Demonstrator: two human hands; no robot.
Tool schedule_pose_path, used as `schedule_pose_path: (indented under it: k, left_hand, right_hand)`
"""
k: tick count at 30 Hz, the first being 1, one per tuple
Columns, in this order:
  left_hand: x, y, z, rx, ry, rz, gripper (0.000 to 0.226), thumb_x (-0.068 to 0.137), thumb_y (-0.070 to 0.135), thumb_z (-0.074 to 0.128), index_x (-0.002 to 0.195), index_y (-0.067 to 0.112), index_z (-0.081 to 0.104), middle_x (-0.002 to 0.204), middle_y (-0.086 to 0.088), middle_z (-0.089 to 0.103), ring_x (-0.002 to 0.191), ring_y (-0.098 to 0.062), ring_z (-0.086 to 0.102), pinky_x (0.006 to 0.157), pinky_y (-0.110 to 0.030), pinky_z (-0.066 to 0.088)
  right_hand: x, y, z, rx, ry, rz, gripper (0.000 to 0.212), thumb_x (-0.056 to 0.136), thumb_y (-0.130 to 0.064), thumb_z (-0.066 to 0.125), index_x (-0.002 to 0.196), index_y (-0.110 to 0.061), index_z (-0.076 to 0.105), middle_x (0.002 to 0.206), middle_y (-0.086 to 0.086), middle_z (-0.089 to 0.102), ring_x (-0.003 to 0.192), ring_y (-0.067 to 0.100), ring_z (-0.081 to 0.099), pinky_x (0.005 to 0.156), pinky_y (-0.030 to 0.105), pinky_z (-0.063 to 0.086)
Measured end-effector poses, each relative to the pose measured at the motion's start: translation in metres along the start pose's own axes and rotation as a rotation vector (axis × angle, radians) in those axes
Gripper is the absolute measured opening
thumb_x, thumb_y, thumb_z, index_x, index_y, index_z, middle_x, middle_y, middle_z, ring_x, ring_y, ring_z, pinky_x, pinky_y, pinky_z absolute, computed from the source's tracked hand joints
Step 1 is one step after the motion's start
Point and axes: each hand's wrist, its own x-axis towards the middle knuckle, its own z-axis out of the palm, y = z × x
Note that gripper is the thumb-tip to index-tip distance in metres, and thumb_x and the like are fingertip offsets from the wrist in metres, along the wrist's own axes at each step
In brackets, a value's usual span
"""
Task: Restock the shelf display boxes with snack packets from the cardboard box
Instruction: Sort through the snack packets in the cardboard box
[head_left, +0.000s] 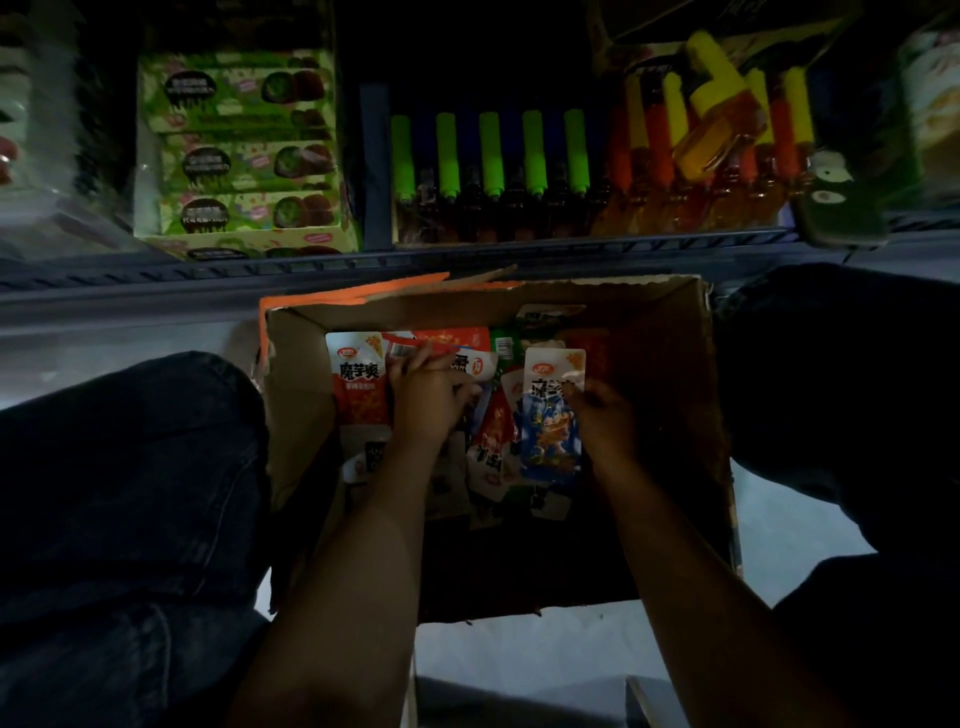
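Note:
An open cardboard box (670, 332) stands on the floor between my knees, holding several loose snack packets. Both my hands are inside it. My left hand (431, 395) grips a packet with a white top (467, 364) among red ones. An orange and white packet (361, 384) lies just to its left. My right hand (602, 421) pinches the right edge of a blue and white packet (548, 415), held upright. Red packets (491, 441) lie between the two hands.
The low shelf (363, 270) runs just beyond the box. On it stand green display boxes (244, 150) at left, a box of green-capped tubes (488, 156) in the middle and orange and yellow tubes (701, 135) at right. My dark-trousered knees (130, 467) flank the box.

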Motion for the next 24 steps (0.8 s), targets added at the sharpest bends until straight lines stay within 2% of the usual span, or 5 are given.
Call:
schedule_pose_path:
  k: [4,7,11,19,24]
  left_hand:
    - [-0.004,0.016,-0.012,-0.326,0.111,-0.063,0.019,0.093,0.021,0.057,0.086,0.01,0.071,0.098,-0.007,0.068,0.096,-0.023,0.059,0.08,-0.03,0.035]
    - [-0.004,0.031,-0.036,-0.524,0.116,-0.128,0.026,0.096,0.028,0.053,0.074,0.015,0.053,0.064,0.001,0.049,0.057,-0.011,0.043,0.055,-0.029,0.03]
    - [-0.002,0.041,-0.071,-0.58,0.034,-0.163,0.026,0.097,0.031,0.05,0.081,0.011,0.053,0.067,0.0,0.045,0.063,-0.011,0.043,0.058,-0.026,0.032]
    - [-0.016,0.033,-0.082,-1.039,-0.114,-0.404,0.021,0.096,0.033,0.053,0.091,0.014,0.059,0.108,-0.011,0.063,0.094,-0.027,0.063,0.068,-0.033,0.056]
    - [-0.025,0.033,-0.066,-0.976,-0.008,-0.48,0.017,0.096,0.027,0.054,0.088,0.015,0.063,0.093,-0.002,0.063,0.087,-0.02,0.063,0.08,-0.041,0.057]
  right_hand:
    - [-0.003,-0.009,-0.004,0.047,0.024,-0.035,0.01,0.091,-0.025,0.06,0.089,-0.016,0.062,0.101,0.013,0.067,0.095,0.03,0.064,0.085,0.043,0.052]
    - [-0.006,-0.016,-0.009,0.151,0.066,-0.037,0.009,0.091,-0.021,0.061,0.092,-0.012,0.062,0.097,0.014,0.068,0.078,0.021,0.066,0.07,0.03,0.054]
    - [-0.015,-0.024,-0.015,0.203,0.072,-0.105,0.012,0.093,-0.019,0.057,0.096,-0.009,0.062,0.068,-0.003,0.058,0.052,0.007,0.053,0.041,0.013,0.043]
    - [-0.028,-0.03,-0.001,0.278,-0.188,0.001,0.011,0.092,-0.03,0.058,0.086,-0.021,0.062,0.09,0.002,0.066,0.078,0.017,0.063,0.067,0.032,0.052]
    - [-0.035,-0.036,0.007,0.366,-0.338,0.074,0.017,0.095,-0.026,0.053,0.097,-0.012,0.061,0.099,0.007,0.066,0.084,0.019,0.064,0.07,0.032,0.052]
